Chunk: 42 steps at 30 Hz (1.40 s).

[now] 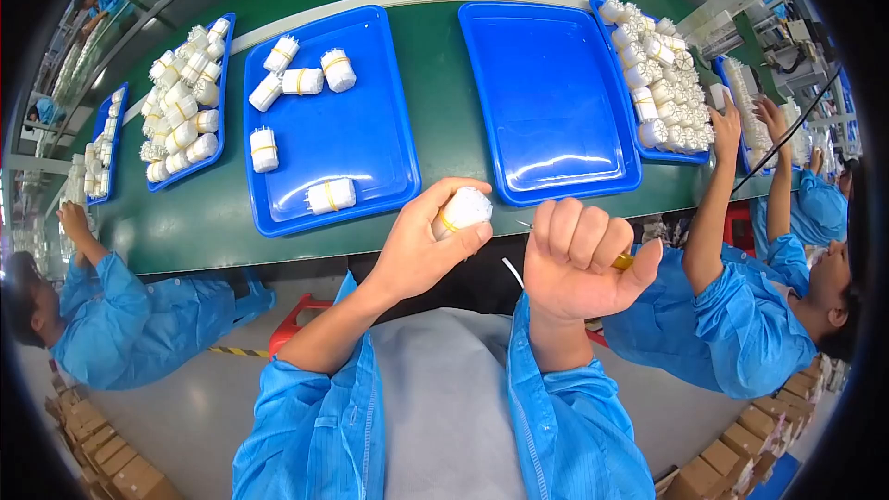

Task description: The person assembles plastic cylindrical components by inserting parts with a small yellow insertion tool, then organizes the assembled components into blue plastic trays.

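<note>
My left hand [414, 243] is closed round a white cylindrical bundle [465, 210] with a yellow band, just beyond the table's front edge. The bundle's white end faces my right hand [581, 259]. Those fingers are curled round a slim tool with a yellow handle [624, 262], whose thin metal tip [525, 224] points toward the bundle; the fist hides most of the tool. Ahead on the left, a blue tray [356, 153] carries several similar banded bundles [303, 81]. A second blue tray [546, 83] lies ahead on the right, its blue bottom showing.
Heaped trays of white pieces [662, 74] and banded bundles [185, 111] flank the two trays on the green table [431, 102]. Co-workers in blue sit at my left [139, 324] and right [732, 306]. A red stool [301, 319] is below; cardboard boxes [120, 458] line the floor.
</note>
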{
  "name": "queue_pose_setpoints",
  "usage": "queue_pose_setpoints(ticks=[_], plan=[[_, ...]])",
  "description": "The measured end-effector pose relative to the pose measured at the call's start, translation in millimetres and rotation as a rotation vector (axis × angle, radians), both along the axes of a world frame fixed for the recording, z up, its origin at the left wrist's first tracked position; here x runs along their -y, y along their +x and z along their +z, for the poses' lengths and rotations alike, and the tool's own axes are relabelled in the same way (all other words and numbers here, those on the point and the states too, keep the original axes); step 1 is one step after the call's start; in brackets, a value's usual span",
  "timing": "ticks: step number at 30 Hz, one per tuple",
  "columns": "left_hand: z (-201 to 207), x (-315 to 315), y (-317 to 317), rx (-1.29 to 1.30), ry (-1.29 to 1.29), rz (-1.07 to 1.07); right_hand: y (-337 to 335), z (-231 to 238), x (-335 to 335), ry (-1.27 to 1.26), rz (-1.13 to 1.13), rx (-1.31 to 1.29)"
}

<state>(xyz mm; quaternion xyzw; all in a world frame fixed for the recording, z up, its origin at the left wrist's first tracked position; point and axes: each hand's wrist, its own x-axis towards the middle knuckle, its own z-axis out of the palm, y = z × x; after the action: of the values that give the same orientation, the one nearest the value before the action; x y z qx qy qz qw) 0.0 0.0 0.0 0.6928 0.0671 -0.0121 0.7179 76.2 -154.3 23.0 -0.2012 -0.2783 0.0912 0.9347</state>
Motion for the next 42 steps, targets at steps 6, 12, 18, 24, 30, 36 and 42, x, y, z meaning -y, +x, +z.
queue_pose_setpoints(ticks=[6,12,18,24,30,36,42], plan=[[5.1,7.7,-4.7,0.019,-0.154,0.064,-7.2,-6.9,-6.6,-0.027,0.064,-0.029],[7.5,3.6,-7.0,-0.157,-0.372,-0.023,-10.1,-8.1,-9.2,-0.013,0.090,-0.022],[11.1,6.6,-8.8,-0.140,-0.207,-0.008,-11.5,-10.1,-12.7,-0.020,0.111,-0.017],[0.9,6.9,-4.0,0.056,0.113,0.070,-4.2,-24.0,-12.7,-0.062,0.206,-0.014],[-0.1,-1.3,-5.8,-0.014,-0.682,-0.030,7.3,-3.3,-0.2,0.063,0.098,-0.132],[3.5,-0.1,-9.1,-0.048,-0.688,0.031,11.9,-15.5,9.9,0.032,0.046,-0.182],[-0.7,-6.2,-12.3,-0.022,-0.718,-0.030,7.0,-18.5,7.3,0.004,0.055,-0.251]])
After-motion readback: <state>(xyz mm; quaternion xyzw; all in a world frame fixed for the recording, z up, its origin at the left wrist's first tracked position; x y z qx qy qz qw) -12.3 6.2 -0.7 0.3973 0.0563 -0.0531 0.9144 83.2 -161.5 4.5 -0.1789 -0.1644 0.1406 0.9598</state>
